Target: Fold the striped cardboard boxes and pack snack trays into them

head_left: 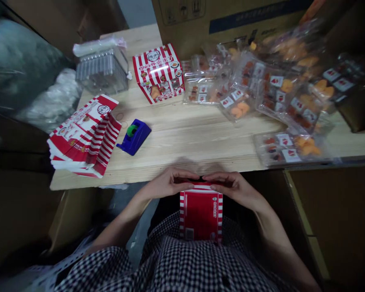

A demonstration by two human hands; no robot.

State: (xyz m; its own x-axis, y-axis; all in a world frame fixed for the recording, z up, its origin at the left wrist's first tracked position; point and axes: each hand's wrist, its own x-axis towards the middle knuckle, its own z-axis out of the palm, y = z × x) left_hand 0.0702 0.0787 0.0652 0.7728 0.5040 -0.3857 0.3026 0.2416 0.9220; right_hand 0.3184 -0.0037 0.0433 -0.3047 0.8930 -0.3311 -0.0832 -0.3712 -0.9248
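Note:
A red carton with red-and-white striped edges (201,215) rests upright against my lap, just below the table's front edge. My left hand (173,181) grips its upper left corner, thumb on the near side and fingers over the far side. On the upper right corner, my right hand (231,185) holds it the same way. Both hands' fingertips nearly meet at the carton's top edge. A blue tape dispenser (135,137) with a green roll stands on the table, beyond my left hand. The far side of the carton is hidden.
Flat striped cartons (85,138) lie stacked at the table's left. Behind them are clear plastic trays (101,71) and a folded-up striped box (158,73). Clear packs of small toys (273,89) heap at the right, one pack (288,149) near the front edge. A large cardboard box (188,28) stands behind.

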